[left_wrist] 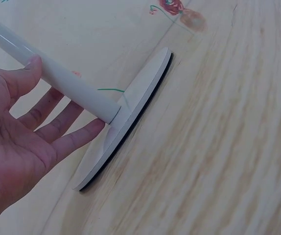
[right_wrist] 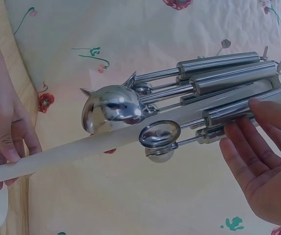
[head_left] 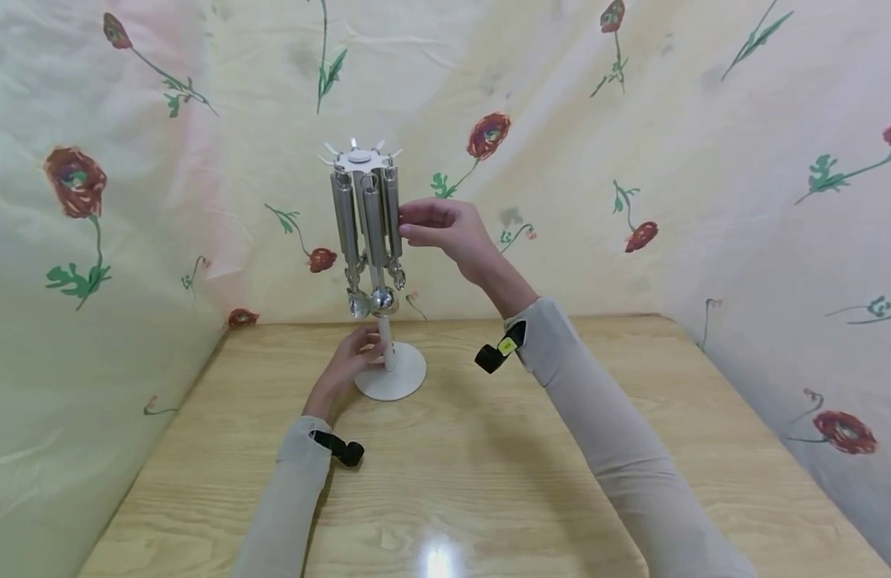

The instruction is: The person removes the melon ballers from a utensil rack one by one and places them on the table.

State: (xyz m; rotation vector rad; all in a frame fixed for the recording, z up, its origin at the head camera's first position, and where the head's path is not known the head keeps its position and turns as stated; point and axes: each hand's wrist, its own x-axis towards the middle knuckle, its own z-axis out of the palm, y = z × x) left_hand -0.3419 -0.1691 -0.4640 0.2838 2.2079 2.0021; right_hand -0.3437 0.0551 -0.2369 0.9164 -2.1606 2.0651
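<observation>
The tabletop (head_left: 445, 457) is bounded at left, back and right by flowered cloth (head_left: 561, 265). A stretch of wood is left between the left edge and the base (head_left: 404, 385); the back edge is set near the base, and a broader stretch of wood is left in front of it and to its right.

The left hand (head_left: 350, 361) is placed low, just above the base. The pole (left_wrist: 72, 86) is held loosely by it, with the thumb laid against one side and the fingers passed behind. The stand is set upright, left of centre, between the hands. From the hooked rack (head_left: 360, 160) at its top, steel utensils (head_left: 373, 221) are hung heads down, well above the tabletop. The right hand (head_left: 445, 229) is raised at their right side, and a handle (right_wrist: 228, 111) is pinched narrowly between its thumb and fingers.

A black strap is worn on the left wrist (head_left: 339, 447) and another on the right; on the latter a yellow label (head_left: 506, 346) is borne, its marking too small to be read.
</observation>
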